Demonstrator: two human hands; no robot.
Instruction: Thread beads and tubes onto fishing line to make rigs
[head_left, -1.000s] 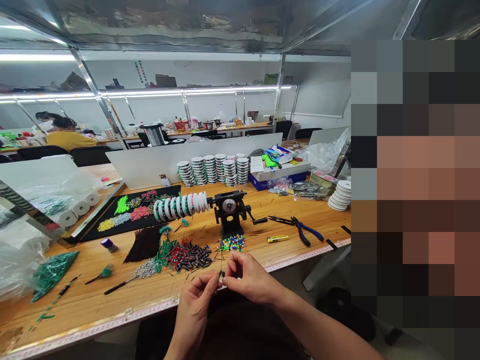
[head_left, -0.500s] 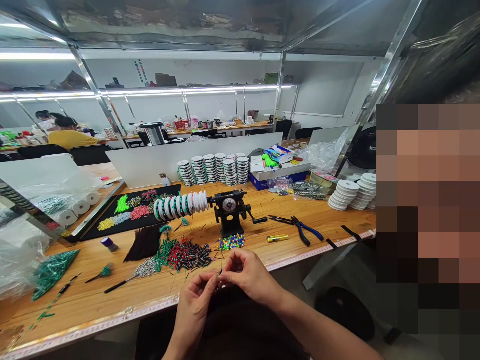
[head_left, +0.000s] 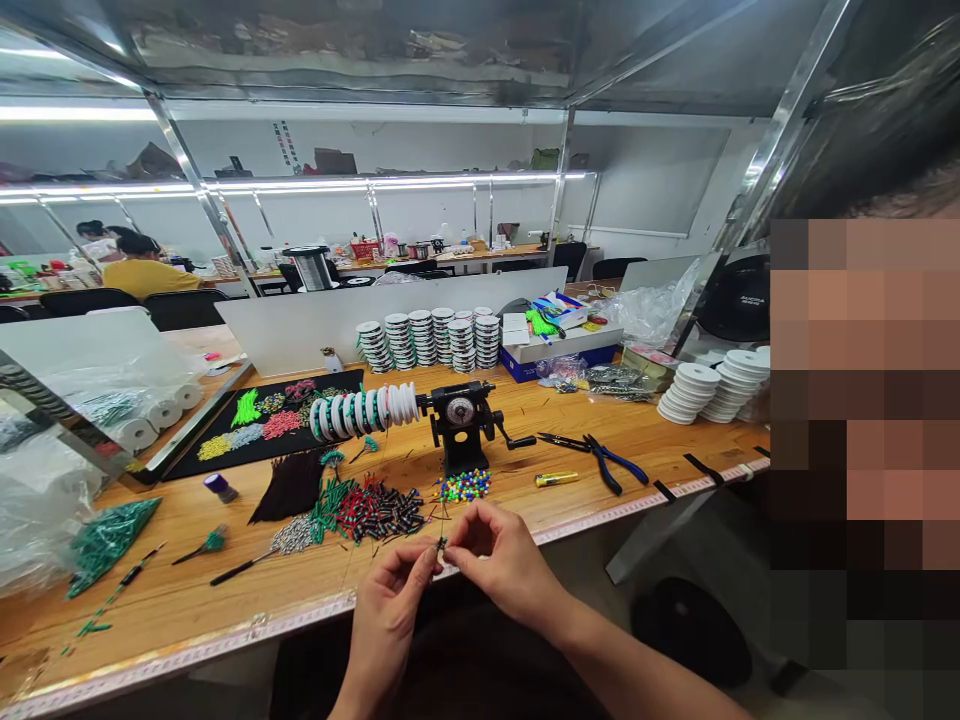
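At the table's front edge my left hand [head_left: 396, 595] is closed, thumb and forefinger pinching a small dark piece [head_left: 442, 545] on a thin line. My right hand [head_left: 504, 560] is bent around from the other side, its thumb and fingertips pinched together at the same piece. The fingers partly cover the piece, and its kind is too small to make out. Just beyond the hands lie a pile of small coloured beads [head_left: 465, 486] and a heap of black, red and green tubular pieces [head_left: 379, 508]. Behind the beads stands a black hand-cranked winder [head_left: 459, 425] bearing a row of white spools [head_left: 364, 412].
Pliers [head_left: 611, 465] and a yellow cutter [head_left: 556, 480] lie to the right. Stacked spools [head_left: 427, 338] line the back panel, with more white spools [head_left: 688, 392] at right. A black mat [head_left: 217, 440] with small coloured parts and plastic bags [head_left: 37, 500] occupy the left. Another person sits close at right.
My right fingertips have shifted slightly to the right, showing more of the small dark piece. My left hand keeps its pinch in nearly the same place.
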